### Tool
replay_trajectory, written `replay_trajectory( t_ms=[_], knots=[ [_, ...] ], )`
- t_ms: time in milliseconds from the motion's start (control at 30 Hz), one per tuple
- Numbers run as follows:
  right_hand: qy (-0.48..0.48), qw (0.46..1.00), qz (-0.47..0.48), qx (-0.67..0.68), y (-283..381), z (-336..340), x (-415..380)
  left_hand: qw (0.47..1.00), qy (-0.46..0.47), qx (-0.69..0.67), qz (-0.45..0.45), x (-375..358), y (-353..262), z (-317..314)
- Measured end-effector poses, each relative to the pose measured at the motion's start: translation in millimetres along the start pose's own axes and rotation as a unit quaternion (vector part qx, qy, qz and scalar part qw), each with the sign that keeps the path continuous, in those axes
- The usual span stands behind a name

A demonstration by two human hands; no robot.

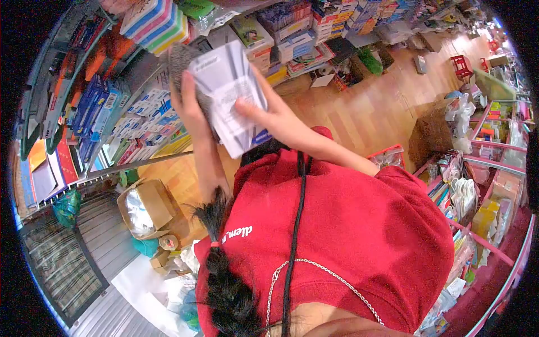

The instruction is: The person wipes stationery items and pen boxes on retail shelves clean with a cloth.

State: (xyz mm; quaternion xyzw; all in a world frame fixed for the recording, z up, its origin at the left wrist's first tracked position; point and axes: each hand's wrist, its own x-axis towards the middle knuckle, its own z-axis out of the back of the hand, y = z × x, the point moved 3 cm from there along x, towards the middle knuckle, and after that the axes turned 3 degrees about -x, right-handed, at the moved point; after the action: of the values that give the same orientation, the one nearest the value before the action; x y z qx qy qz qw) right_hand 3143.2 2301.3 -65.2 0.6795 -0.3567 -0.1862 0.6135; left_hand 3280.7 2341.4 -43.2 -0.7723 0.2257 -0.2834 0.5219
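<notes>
A white and grey printed pack [230, 78] is held up in front of the shelves, tilted. My left hand [191, 106] is closed round its left side, along with a dark grey speckled item [181, 63] behind it. From the right, my right hand [263, 106] grips the pack, with the thumb lying across its printed face and the fingers partly hidden at the edge. What the grey item is cannot be made out.
Shelves of boxed goods [135, 118] run along the left. More stacked packs [295, 42] stand at the top. An open cardboard box [163, 210] sits on the floor at lower left. A pink-framed rack [483, 160] with goods is at right.
</notes>
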Motion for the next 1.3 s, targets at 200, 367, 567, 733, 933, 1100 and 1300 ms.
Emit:
replay_trajectory(
  t_ms=[200, 367, 567, 733, 933, 1100, 1300],
  knots=[
    [-0.081, 0.987, -0.052, 0.132, 0.1, 18.3, 16.5, 0.999, 0.035, 0.037, -0.008, -43.6, 7.2, -15.5],
    [-0.079, 0.978, -0.072, 0.180, -6.3, 19.6, 20.9, 0.991, 0.112, 0.044, -0.053, -59.1, -14.0, -25.0],
    [-0.106, 0.987, 0.087, -0.086, 1.6, 16.7, 24.1, 0.938, 0.160, 0.224, -0.209, -64.7, -9.1, -12.6],
    [0.029, 0.992, 0.121, -0.021, 1.0, 6.2, 30.5, 0.943, 0.187, 0.196, -0.191, -67.9, -21.5, -22.4],
    [0.119, 0.911, -0.237, 0.317, -15.8, -23.1, 10.2, 0.930, 0.195, 0.188, -0.248, -14.0, -50.2, -19.1],
    [0.009, 0.855, -0.257, 0.451, -27.5, -43.7, 17.1, 0.944, 0.164, 0.210, -0.194, 21.5, -41.7, -2.0],
    [-0.048, 0.908, -0.113, 0.402, 6.9, -13.5, 41.8, 0.896, 0.222, 0.325, -0.207, -43.5, -15.6, -11.0]
  ],
)
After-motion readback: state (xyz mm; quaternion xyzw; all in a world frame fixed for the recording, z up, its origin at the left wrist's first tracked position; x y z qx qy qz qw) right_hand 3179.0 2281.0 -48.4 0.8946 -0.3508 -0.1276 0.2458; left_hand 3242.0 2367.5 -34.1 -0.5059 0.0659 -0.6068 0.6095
